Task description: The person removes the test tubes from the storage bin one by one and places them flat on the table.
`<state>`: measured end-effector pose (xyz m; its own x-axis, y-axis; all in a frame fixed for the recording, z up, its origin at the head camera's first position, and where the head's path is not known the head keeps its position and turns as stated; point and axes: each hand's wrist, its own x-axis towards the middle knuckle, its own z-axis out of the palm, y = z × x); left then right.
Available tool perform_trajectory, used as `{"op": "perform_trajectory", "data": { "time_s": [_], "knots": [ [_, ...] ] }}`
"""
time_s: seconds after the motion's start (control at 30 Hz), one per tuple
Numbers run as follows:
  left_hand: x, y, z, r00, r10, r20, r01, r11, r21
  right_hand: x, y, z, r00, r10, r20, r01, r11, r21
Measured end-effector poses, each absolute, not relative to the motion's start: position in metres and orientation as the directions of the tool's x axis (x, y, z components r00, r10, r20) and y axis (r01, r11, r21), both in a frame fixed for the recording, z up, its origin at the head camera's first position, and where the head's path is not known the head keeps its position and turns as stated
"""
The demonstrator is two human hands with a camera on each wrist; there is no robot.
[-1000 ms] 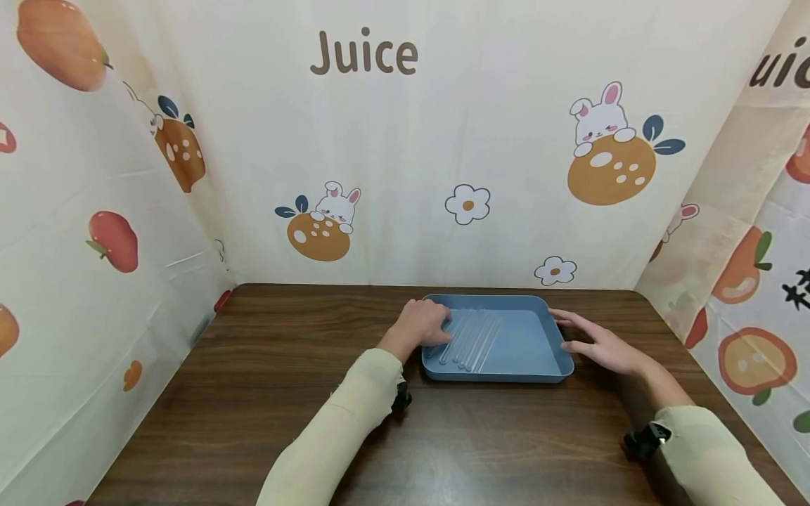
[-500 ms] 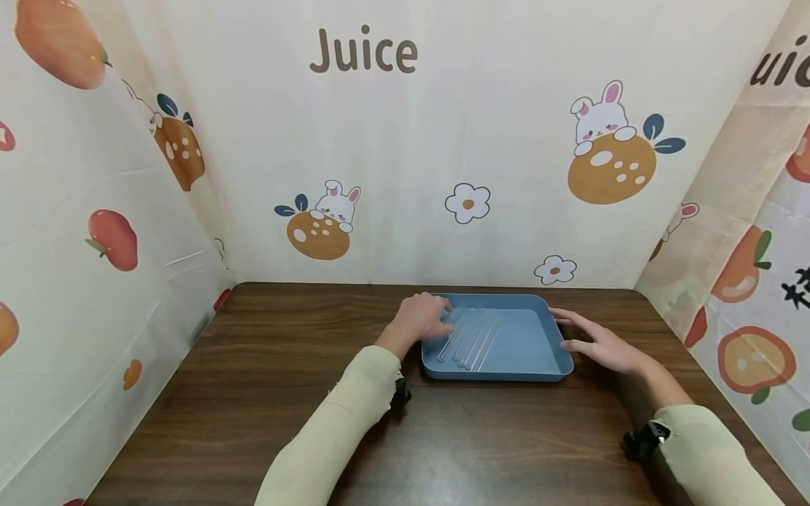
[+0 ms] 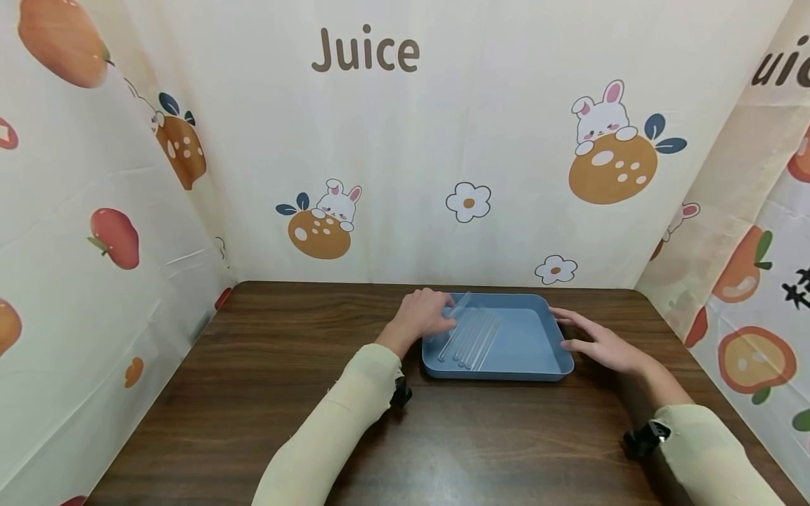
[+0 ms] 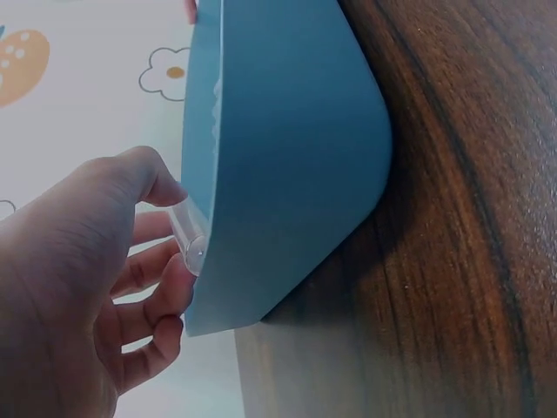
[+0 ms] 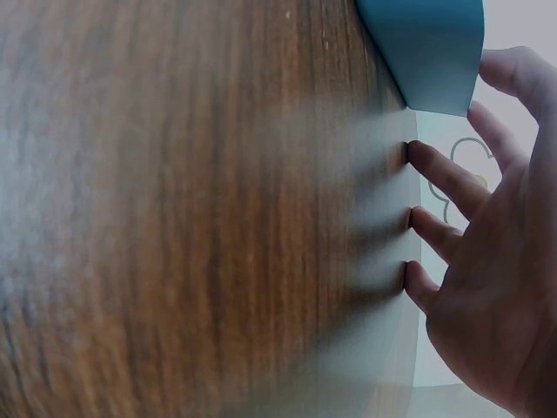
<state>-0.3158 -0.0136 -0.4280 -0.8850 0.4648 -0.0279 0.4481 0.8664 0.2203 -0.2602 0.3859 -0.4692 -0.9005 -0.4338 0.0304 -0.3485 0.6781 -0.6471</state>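
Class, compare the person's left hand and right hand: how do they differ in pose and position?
The left hand pinches a clear tube, while the right hand holds nothing, its fingers spread. The left hand is at the left side of the blue tray; the right hand is at its right side. Both are bare.
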Motion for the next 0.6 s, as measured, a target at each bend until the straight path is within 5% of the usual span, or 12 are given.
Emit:
{"op": "perform_trajectory", "data": {
  "time_s": [0.6],
  "knots": [
    [-0.308,-0.023,-0.413,-0.881,0.467,0.082,0.473,0.855,0.212,-0.260,0.387,-0.470,-0.901,-0.433,0.037,-0.353,0.680,-0.643]
  ]
}}
